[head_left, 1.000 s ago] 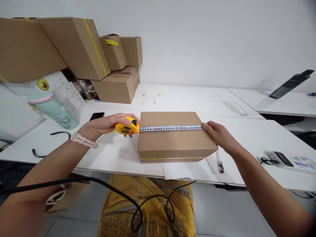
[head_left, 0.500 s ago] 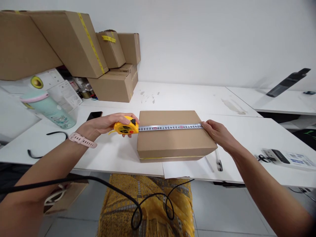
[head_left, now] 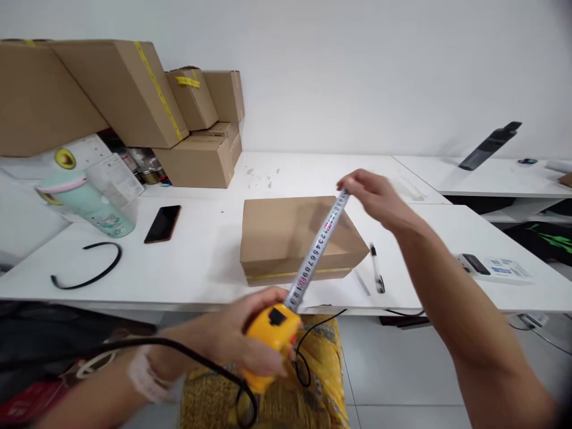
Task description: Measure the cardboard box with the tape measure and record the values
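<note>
My left hand (head_left: 250, 339) is wrapped round the yellow case of a tape measure (head_left: 273, 330), low in front of the table edge and slightly blurred. Its metal blade (head_left: 316, 250) runs out slantwise, up and to the right. The blade's far end is pinched in the fingers of my right hand (head_left: 369, 193). Beneath and behind the blade, a closed brown cardboard box (head_left: 286, 229) lies on the white table, with a yellow strip along its near side. Both hands are off the box. A pen (head_left: 376, 268) lies just right of it.
Several cardboard boxes (head_left: 196, 158) are stacked at the back left. Near them stand a mint tumbler (head_left: 96, 205), a phone (head_left: 162, 224) and a black curved band (head_left: 111, 262). A power strip (head_left: 496, 267) lies right. A black cable (head_left: 179, 344) crosses in front of my left arm.
The tape has come off the box top and now slants above it. My left hand moved down and toward me with the case; my right hand rose with the blade's end.
</note>
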The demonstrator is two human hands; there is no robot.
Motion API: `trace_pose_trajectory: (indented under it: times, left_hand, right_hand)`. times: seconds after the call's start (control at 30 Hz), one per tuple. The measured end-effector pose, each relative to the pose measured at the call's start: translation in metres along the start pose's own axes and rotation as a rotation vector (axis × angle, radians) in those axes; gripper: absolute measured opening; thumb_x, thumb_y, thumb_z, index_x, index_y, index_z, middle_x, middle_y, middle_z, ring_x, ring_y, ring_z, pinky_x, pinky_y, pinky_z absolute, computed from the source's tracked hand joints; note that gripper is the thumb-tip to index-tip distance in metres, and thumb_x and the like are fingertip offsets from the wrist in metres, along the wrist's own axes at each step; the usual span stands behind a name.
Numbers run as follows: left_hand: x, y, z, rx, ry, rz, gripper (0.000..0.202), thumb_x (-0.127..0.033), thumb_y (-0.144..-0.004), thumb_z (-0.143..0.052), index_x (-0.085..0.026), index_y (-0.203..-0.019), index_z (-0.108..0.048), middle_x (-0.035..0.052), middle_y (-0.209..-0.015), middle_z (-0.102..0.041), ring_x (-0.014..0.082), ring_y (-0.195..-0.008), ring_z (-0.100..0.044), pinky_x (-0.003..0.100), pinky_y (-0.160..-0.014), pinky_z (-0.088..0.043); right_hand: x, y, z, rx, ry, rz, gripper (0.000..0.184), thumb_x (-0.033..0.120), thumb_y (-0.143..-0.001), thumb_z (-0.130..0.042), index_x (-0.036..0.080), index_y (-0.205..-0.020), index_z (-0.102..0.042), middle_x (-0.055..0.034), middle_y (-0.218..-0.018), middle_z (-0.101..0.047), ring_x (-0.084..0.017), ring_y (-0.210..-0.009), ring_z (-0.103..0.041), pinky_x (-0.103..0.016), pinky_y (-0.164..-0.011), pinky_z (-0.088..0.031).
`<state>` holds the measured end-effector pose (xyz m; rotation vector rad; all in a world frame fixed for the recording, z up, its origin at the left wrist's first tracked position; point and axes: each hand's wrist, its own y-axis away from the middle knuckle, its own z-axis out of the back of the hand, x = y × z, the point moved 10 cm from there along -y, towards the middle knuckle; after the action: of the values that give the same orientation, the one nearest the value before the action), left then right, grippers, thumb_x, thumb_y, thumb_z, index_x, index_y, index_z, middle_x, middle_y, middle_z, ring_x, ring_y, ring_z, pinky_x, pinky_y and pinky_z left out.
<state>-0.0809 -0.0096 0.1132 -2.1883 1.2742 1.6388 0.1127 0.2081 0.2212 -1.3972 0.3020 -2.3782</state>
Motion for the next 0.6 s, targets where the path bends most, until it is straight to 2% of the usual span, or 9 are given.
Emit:
trace_pose_trajectory:
  times: [0.03, 0.1, 0.17, 0.23, 0.33, 0.47, 0.6]
  left_hand:
    - [0.014, -0.015, -0.019, 0.034, 0.109, -0.044, 0.064, -0.041, -0.062, -0.091, -0.024, -0.115, -0.060, 0.0074, -0.105, -0.065, 0.0197, -0.085, -0.069, 0.034, -0.075, -0.058]
    - [0.020, -0.044, -0.035, -0.028, 0.298, -0.217, 0.063, -0.044, -0.059, -0.093, -0.024, -0.109, -0.059, 0.0099, -0.120, -0.060, 0.0193, -0.087, -0.070, 0.035, -0.075, -0.058]
    - [0.021, -0.069, -0.042, -0.098, 0.374, -0.287, 0.061, -0.046, -0.060, -0.092, -0.022, -0.104, -0.058, 0.0101, -0.114, -0.060, 0.0195, -0.085, -0.070, 0.036, -0.074, -0.057]
    - [0.015, -0.084, -0.043, -0.161, 0.407, -0.306, 0.059, -0.047, -0.061, -0.092, -0.021, -0.101, -0.057, 0.0082, -0.103, -0.062, 0.0192, -0.081, -0.069, 0.036, -0.074, -0.057]
    - [0.006, -0.090, -0.038, -0.229, 0.438, -0.310, 0.059, -0.049, -0.058, -0.092, -0.020, -0.095, -0.057, 0.0061, -0.101, -0.061, 0.0188, -0.080, -0.068, 0.039, -0.076, -0.058]
    - [0.005, -0.085, -0.040, -0.237, 0.456, -0.322, 0.056, -0.055, -0.060, -0.090, -0.020, -0.092, -0.059, 0.0075, -0.109, -0.060, 0.0190, -0.079, -0.069, 0.041, -0.077, -0.059]
    - [0.011, -0.082, -0.047, -0.231, 0.478, -0.301, 0.052, -0.054, -0.062, -0.088, -0.022, -0.092, -0.060, 0.0050, -0.100, -0.061, 0.0171, -0.076, -0.068, 0.039, -0.076, -0.058]
  right_hand:
    - [0.000, -0.008, -0.017, 0.077, 0.002, 0.012, 0.027, 0.045, -0.093, -0.056, 0.021, -0.086, -0.067, -0.0084, -0.101, -0.070, -0.022, -0.096, -0.060, -0.037, -0.086, -0.047]
    - [-0.007, -0.026, -0.048, 0.202, 0.007, 0.021, 0.030, 0.045, -0.093, -0.056, 0.020, -0.084, -0.068, -0.0092, -0.104, -0.071, -0.022, -0.096, -0.060, -0.037, -0.087, -0.045]
    - [-0.020, -0.043, -0.072, 0.271, 0.023, 0.006, 0.029, 0.044, -0.093, -0.057, 0.019, -0.082, -0.068, -0.0097, -0.104, -0.071, -0.022, -0.094, -0.060, -0.037, -0.088, -0.045]
    - [-0.033, -0.056, -0.085, 0.288, 0.050, -0.019, 0.028, 0.043, -0.091, -0.059, 0.019, -0.080, -0.068, -0.0092, -0.098, -0.071, -0.020, -0.089, -0.059, -0.037, -0.086, -0.044]
    - [-0.049, -0.060, -0.095, 0.305, 0.089, -0.089, 0.029, 0.044, -0.089, -0.061, 0.020, -0.075, -0.065, -0.0055, -0.081, -0.067, -0.018, -0.074, -0.055, -0.036, -0.076, -0.043]
    - [-0.052, -0.036, -0.096, 0.377, 0.072, -0.180, 0.036, 0.053, -0.084, -0.065, 0.023, -0.066, -0.056, 0.0005, -0.063, -0.055, -0.014, -0.058, -0.042, -0.034, -0.061, -0.037]
    - [-0.047, -0.002, -0.080, 0.337, -0.065, -0.242, 0.038, 0.064, -0.083, -0.064, 0.026, -0.086, -0.062, -0.0015, -0.074, -0.064, -0.017, -0.065, -0.050, -0.034, -0.062, -0.040]
